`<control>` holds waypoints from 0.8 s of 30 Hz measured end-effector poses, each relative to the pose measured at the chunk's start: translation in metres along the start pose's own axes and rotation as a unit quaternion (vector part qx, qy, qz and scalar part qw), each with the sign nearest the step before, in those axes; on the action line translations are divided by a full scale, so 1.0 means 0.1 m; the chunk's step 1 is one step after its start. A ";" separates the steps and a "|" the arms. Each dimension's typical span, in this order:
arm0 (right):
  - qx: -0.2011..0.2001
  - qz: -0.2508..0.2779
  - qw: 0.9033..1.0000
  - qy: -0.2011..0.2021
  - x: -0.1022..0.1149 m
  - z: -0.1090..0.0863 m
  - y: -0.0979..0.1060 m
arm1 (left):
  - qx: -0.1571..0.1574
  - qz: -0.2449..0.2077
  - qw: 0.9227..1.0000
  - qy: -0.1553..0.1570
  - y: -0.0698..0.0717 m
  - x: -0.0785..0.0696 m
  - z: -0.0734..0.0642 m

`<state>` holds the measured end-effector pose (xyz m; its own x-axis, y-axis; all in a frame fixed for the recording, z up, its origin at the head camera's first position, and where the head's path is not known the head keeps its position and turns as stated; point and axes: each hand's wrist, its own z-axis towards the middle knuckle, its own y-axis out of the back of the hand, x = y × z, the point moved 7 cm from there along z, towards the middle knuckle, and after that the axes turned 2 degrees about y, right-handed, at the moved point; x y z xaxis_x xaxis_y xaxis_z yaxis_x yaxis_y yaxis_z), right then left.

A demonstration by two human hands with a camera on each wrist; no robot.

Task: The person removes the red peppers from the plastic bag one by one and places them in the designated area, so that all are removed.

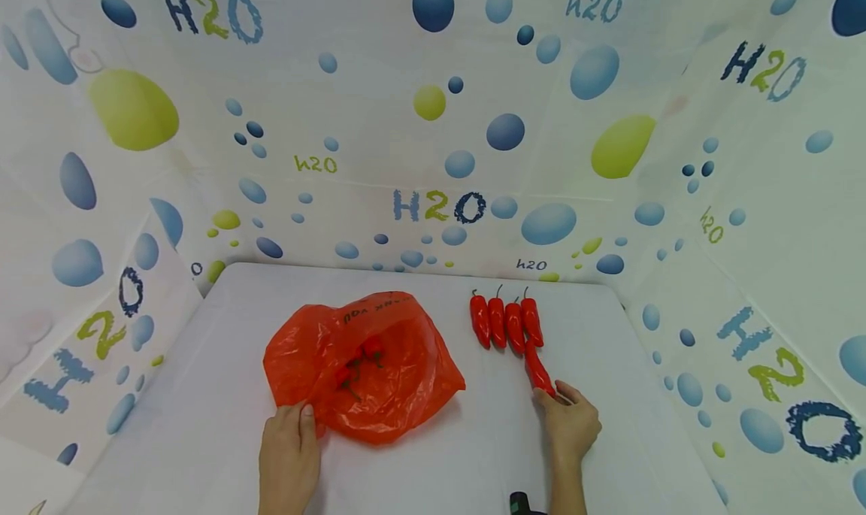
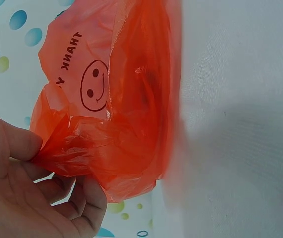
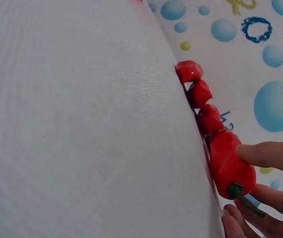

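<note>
An orange-red plastic bag [image 1: 419, 395] lies with its mouth spread, and red peppers [image 1: 373, 347] with green stems show inside. My left hand [image 1: 291, 447] pinches the bag's near left rim; in the left wrist view, the thumb and fingers hold the thin film. To the right, my right hand [image 1: 570, 422] grips a red chili pepper [image 3: 231, 163] by its stem end, thumb on one side and fingers on the other. This pepper's tip points away, close to the near end of a row of several red chili peppers [image 1: 497, 323] lying side by side, stems away from me.
Everything lies on a white tabletop [image 1: 501, 455]. Behind and beside it hangs a white curtain [image 1: 379, 124] with blue and green dots. A small dark object [image 1: 519, 503] shows at the bottom edge, beside the right forearm.
</note>
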<state>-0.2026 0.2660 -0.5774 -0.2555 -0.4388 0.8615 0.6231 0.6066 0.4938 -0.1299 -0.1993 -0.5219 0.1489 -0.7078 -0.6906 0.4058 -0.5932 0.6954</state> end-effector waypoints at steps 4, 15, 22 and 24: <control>0.012 -0.008 1.000 -0.011 0.02 -0.01 -0.02 | -0.021 -0.001 1.000 -0.014 0.03 -0.01 -0.01; 0.027 -0.014 1.000 0.005 0.22 -0.02 -0.03 | 0.010 -0.003 1.000 0.007 -0.01 0.01 -0.01; 0.030 0.022 0.996 0.075 0.55 -0.07 0.01 | 0.034 0.002 0.999 0.023 -0.03 0.02 0.00; 0.032 0.033 0.993 0.105 0.66 -0.09 0.00 | 0.026 -0.001 1.000 0.018 -0.03 0.00 -0.01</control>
<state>-0.2124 0.2312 -0.5215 -0.0525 -0.5212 0.8518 0.5838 0.6760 0.4497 -0.1303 -0.1979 -0.5240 0.1802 -0.6933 -0.6977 0.3585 -0.6143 0.7030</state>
